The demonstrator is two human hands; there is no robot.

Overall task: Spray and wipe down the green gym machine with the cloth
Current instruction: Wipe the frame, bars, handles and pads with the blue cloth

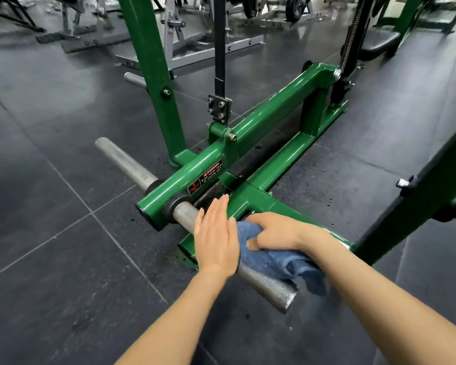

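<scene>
Blue terry cloth (271, 255) sits bunched on the knurled steel weight peg (263, 281) at the near end of the glossy green steel gym machine (261, 122), low on the dark rubber tile floor (63, 233).

Risks: cloth is only draped over the peg, so a fast stroke likely slides it off the free end; fingers near the pivot under the red-and-black warning label (206, 177) could get pinched if the arm shifts.

Right hand (274, 230) grip: fingers curled, clamped on the cloth. Left hand (216, 235) grip: flat, fingers straight and together, against the peg beside the cloth, holding nothing. No spray bottle in view.
</scene>
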